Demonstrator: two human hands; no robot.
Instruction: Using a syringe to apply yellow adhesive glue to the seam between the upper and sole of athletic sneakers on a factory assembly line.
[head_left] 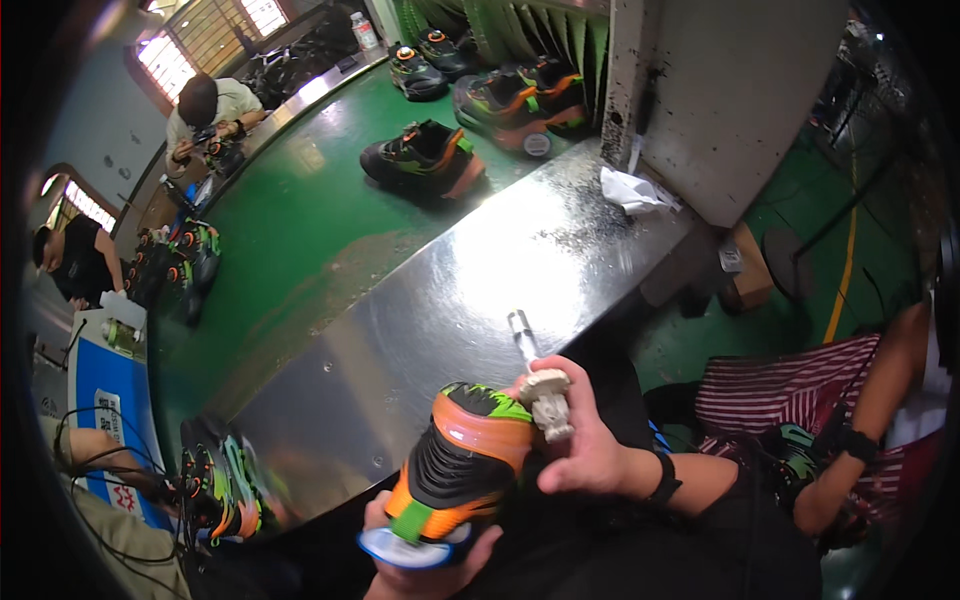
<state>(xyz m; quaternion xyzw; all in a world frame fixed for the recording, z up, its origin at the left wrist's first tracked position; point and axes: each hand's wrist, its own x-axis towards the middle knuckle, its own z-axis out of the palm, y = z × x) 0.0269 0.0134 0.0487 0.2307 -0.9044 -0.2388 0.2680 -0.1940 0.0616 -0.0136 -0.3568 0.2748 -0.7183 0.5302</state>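
My left hand (437, 578) is closed around the lower end of a black sneaker (455, 460) with orange and green parts, held up in front of me over the near table edge. At its lower end show a green tab and a white, blue-rimmed piece. Just right of the shoe's upper end, my right hand (592, 455) grips a small tool (546, 392) with a lumpy off-white body and a shiny metal rod pointing up and away. Its thumb and fingers are partly hidden. Whether the tool touches the shoe I cannot tell.
A shiny metal ledge (400, 330) borders the green conveyor (300, 215). On the conveyor stand a single sneaker (420, 160) and several more beyond. White paper (635, 190) lies by a metal post (625, 80). Other people work at left and at right, one beside me handling a shoe.
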